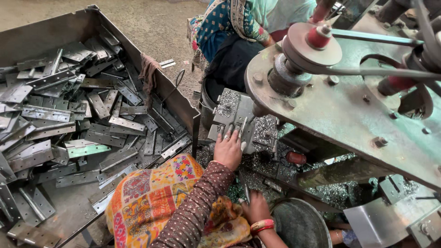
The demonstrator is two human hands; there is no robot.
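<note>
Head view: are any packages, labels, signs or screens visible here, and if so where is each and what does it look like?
None in view: no package, label, sign or screen.
What holds goods instead: a grey metal bin at left, open-topped, filled with flat grey hinge plates.
A round grey metal bucket at bottom centre, beside the right hand.
The left hand rests on the machine's grey fixture.

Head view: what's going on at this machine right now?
A person sits at a metal press-type machine. The left hand lies flat on a hinge plate on the machine's die block, which is strewn with metal shavings. The right hand, bangle on its wrist, is lower down beside a round metal tub and holds a thin metal piece. To the left stands a large metal bin piled with hinge leaves. Another person sits beyond the machine.
</note>
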